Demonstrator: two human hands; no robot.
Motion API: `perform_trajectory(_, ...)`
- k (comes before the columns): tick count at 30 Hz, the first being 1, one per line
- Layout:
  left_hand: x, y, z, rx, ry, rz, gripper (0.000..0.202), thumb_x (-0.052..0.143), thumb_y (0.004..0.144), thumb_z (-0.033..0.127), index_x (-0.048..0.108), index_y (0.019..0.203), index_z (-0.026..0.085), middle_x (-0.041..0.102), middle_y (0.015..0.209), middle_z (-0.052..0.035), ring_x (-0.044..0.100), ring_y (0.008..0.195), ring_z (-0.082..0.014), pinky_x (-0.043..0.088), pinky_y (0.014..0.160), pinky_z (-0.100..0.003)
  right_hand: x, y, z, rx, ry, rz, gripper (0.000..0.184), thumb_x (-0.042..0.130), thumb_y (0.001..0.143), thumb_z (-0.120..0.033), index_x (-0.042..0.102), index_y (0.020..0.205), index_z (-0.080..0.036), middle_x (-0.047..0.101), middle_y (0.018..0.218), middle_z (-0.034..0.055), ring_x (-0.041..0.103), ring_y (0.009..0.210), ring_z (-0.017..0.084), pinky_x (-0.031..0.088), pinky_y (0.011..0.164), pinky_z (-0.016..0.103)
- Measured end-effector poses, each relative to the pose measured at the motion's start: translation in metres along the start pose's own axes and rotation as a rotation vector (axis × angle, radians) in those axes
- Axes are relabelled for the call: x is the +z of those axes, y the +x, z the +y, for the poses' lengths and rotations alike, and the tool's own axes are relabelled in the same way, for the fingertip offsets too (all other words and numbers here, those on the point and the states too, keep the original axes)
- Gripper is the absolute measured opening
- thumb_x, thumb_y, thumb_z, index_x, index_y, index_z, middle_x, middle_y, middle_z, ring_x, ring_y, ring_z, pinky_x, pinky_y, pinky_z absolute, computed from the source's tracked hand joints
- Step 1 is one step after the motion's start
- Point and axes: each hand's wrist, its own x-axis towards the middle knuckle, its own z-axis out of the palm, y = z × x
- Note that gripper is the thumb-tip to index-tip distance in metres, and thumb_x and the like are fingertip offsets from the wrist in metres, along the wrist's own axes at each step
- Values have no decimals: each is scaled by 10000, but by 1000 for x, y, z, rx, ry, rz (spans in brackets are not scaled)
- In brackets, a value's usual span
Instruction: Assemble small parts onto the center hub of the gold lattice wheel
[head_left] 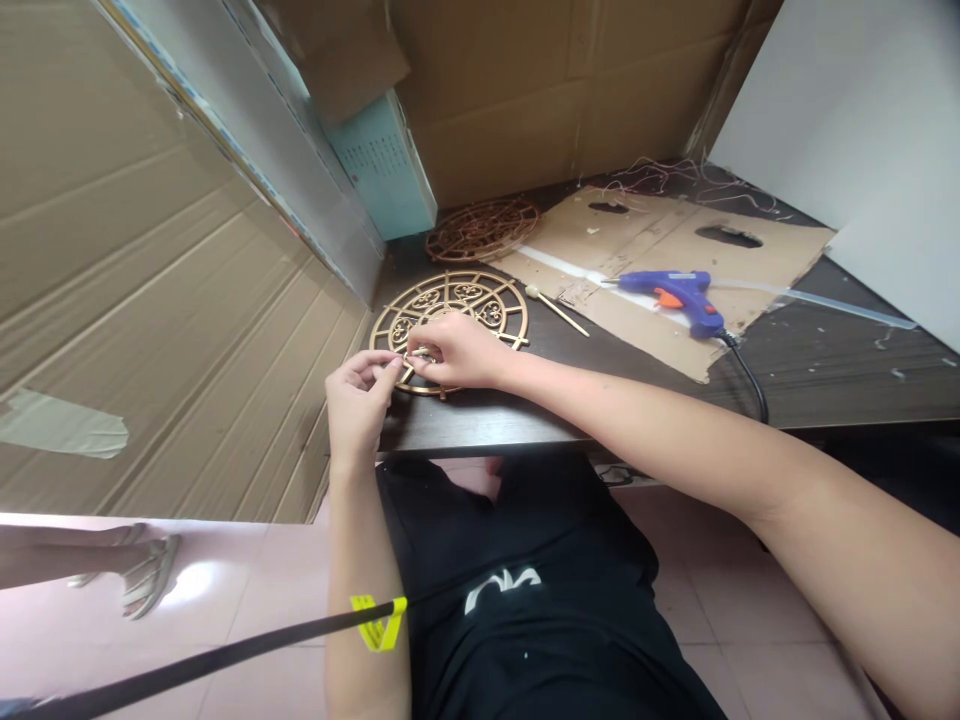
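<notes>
A round gold openwork ornament, with scroll patterns between its spokes, lies flat on the dark table near its front edge. Over its near left part, my left hand pinches with thumb and forefinger beside the rim. My right hand reaches across the ornament, its fingers closed close to the left fingertips. Whatever is between the fingertips is too small to make out. Both hands hide part of the ornament's lower half. Just right of it lies a thin stick with a pale blob at one end.
Behind sits another round openwork piece, reddish brown. A blue glue gun with a cord rests on a cardboard sheet. Cardboard walls and a light blue box border the left. A person's sandalled foot shows lower left.
</notes>
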Motion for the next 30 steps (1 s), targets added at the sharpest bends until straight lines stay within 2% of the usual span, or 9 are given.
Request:
perform_trajectory(9, 1, -2, 4, -3, 29, -5, 215, 844, 770, 336, 755, 865, 165, 527, 527, 57, 400, 466, -73, 293, 501, -213, -2, 0, -2, 13, -7, -10, 156, 601, 929, -244, 717, 932, -139, 591, 702, 2, 521, 702, 154, 331, 731, 275)
perform_trajectory(26, 2, -1, 5, -57, -15, -3, 232, 796, 733, 330, 761, 877, 152, 557, 521, 38, 417, 442, -83, 290, 437, -205, 0, 0, -1, 8, -2, -22, 178, 601, 937, -244, 742, 941, -136, 619, 705, 14, 532, 701, 156, 321, 718, 274)
perform_trajectory(30, 1, -1, 4, -14, 9, -21, 199, 798, 760, 324, 738, 865, 166, 545, 512, 50, 412, 447, -80, 299, 468, -209, -1, 0, -2, 11, -11, -27, 166, 604, 934, -238, 738, 933, -140, 616, 700, 12, 524, 692, 157, 320, 718, 276)
